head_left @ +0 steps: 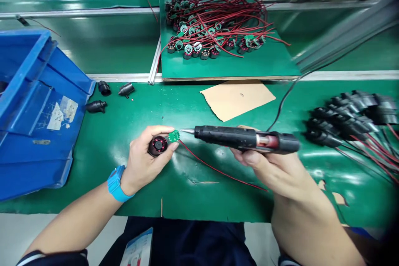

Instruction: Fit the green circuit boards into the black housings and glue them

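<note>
1. Left hand (141,158): grip closed on a round motor (158,145) and a green circuit board (174,136), both over the desk (106,143).
2. Right hand (277,170): grip wrapped around a black tool (229,137), its pointed tip (188,131) just beside the board.
3. A red wire (218,170) trails rightward from the board.
4. A cardboard piece (238,99) lies beyond the tool.

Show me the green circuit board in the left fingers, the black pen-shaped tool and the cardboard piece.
Green circuit board (174,135): head view, middle of its face.
Black pen-shaped tool (226,136): head view, side of its barrel.
Cardboard piece (238,99): head view, flat upper face.
</note>
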